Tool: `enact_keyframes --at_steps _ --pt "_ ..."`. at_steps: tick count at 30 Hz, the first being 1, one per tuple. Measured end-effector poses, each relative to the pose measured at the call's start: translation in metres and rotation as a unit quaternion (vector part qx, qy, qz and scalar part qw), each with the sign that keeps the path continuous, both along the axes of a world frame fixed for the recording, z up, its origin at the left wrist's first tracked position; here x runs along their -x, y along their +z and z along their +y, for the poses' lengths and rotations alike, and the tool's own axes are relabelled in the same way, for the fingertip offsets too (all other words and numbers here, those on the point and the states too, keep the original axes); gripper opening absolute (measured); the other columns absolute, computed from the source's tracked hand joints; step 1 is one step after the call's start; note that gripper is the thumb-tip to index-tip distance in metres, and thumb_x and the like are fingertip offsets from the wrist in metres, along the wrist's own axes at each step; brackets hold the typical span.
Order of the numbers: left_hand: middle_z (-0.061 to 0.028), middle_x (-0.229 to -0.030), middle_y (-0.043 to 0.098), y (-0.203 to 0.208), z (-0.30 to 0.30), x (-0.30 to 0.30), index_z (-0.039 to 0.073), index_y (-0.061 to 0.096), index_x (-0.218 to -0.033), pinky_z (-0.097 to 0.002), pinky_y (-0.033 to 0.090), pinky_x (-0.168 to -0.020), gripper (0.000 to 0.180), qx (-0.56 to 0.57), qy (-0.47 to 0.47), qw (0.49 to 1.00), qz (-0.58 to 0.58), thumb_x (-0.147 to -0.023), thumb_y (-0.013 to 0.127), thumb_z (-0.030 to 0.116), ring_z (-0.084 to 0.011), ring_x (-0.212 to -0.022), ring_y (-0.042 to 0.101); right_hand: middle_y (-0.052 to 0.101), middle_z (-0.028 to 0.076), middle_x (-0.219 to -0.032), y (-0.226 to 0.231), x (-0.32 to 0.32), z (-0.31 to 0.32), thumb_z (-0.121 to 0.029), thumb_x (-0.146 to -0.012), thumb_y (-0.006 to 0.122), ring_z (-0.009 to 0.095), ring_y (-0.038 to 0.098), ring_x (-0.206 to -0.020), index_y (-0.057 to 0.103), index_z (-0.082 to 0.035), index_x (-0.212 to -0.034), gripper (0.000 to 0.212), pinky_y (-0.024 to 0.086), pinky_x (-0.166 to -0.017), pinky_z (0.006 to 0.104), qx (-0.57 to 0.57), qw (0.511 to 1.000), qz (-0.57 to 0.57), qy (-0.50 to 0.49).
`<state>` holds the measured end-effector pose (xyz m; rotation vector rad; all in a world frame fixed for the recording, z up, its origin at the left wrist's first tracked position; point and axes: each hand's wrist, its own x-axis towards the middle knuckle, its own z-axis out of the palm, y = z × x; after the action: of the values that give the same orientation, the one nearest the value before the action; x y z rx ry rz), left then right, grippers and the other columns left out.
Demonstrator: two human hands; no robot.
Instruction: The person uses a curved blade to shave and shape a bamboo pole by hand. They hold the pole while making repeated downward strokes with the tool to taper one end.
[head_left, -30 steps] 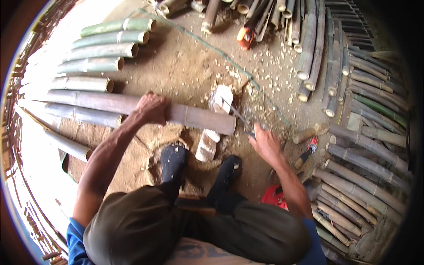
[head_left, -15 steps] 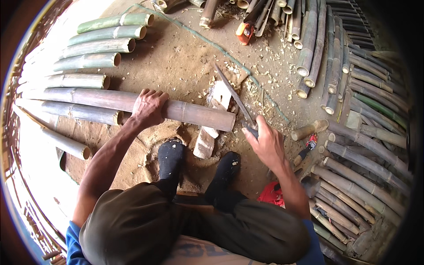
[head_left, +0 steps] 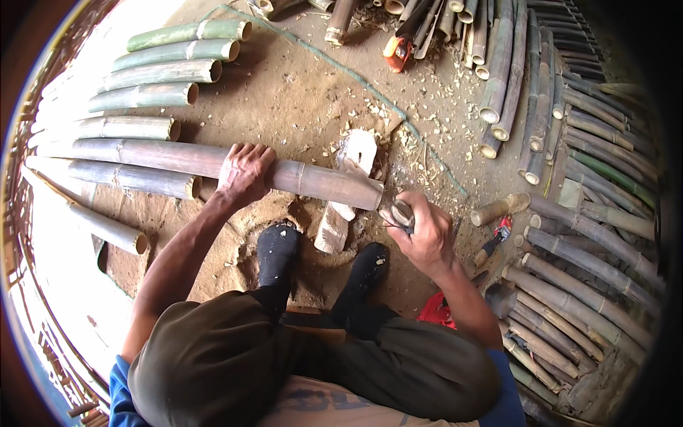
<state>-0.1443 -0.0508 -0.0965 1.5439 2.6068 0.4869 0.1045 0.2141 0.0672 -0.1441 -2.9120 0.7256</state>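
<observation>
A thick brownish bamboo pole (head_left: 324, 183) stretches from the far left to the middle, its right end lying over a chopped wooden block (head_left: 331, 229). My left hand (head_left: 245, 173) is wrapped over the pole from above, a little left of a node ring. Just beyond the pole's cut right end, my right hand (head_left: 430, 238) grips the handle of a long knife (head_left: 402, 213). Its blade is seen nearly end-on and mostly hidden, close to the pole's end; whether they touch I cannot tell.
Cut bamboo lengths (head_left: 160, 96) lie in a row at the left. Bamboo stacks (head_left: 569, 292) fill the right side, with more at the top. An orange tool (head_left: 396, 54) lies at the back, and pale chips litter the ground. My dark-socked feet (head_left: 279, 249) flank the block's near end.
My right hand has turned the knife: its blade, which pointed up and away, is now foreshortened beside the pole's end. The pole and my left hand have shifted slightly right.
</observation>
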Motion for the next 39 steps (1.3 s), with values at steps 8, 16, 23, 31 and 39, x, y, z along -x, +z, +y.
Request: enact_keyframes --at_steps 8,16,23,31,39 --pt "-0.012 -0.101 0.068 -0.006 0.0 0.002 0.009 0.063 -0.104 -0.0469 0.048 -0.092 0.028 -0.009 0.006 1.0 0.012 -0.08 0.076 0.016 -0.031 -0.1 0.067 0.071 0.021 -0.075 -0.005 0.011 0.006 -0.025 -0.103 0.071 0.036 0.075 -0.065 0.052 0.002 -0.111 0.034 0.059 -0.057 0.0457 -0.062 0.966 -0.243 -0.067" --pt "-0.0124 -0.099 0.067 -0.003 0.012 0.0 0.009 0.062 -0.103 -0.0469 0.047 -0.094 0.022 -0.022 -0.01 1.0 0.013 -0.086 0.073 0.018 -0.0326 -0.1 0.066 0.074 0.02 -0.085 -0.077 -0.026 0.05 -0.017 -0.101 0.07 0.034 0.075 -0.068 0.052 0.005 -0.116 0.032 0.059 -0.055 0.046 -0.127 0.945 -0.295 -0.057" --pt "-0.0116 -0.101 0.065 -0.009 -0.007 -0.004 0.01 0.062 -0.106 -0.0473 0.047 -0.092 0.026 -0.027 0.01 0.999 0.038 -0.084 0.074 0.019 -0.0323 -0.098 0.065 0.072 0.017 -0.08 0.009 0.018 -0.002 -0.017 -0.098 0.076 0.028 0.071 -0.06 0.056 0.0 -0.111 0.029 0.056 -0.047 0.0421 0.002 0.999 -0.038 -0.001" --pt "-0.0112 -0.108 0.068 -0.016 -0.005 -0.001 0.01 0.065 -0.115 -0.0468 0.048 -0.099 0.04 -0.02 0.004 0.997 0.075 -0.078 0.08 0.018 -0.0327 -0.106 0.066 0.071 0.018 -0.081 -0.089 -0.017 0.071 -0.019 -0.101 0.07 0.033 0.07 -0.063 0.055 0.0 -0.113 0.027 0.056 -0.054 0.0468 -0.119 0.953 -0.273 -0.054" --pt "-0.0023 -0.094 0.073 0.026 0.031 0.046 0.014 0.071 -0.113 -0.038 0.054 -0.086 0.064 0.309 -0.092 0.93 -0.177 -0.057 0.098 0.027 -0.0203 -0.089 0.067 0.072 0.024 -0.097 -0.046 -0.035 0.031 -0.023 -0.102 0.069 0.04 0.074 -0.074 0.052 -0.002 -0.125 0.035 0.058 -0.065 0.0512 0.014 0.985 -0.144 -0.097"
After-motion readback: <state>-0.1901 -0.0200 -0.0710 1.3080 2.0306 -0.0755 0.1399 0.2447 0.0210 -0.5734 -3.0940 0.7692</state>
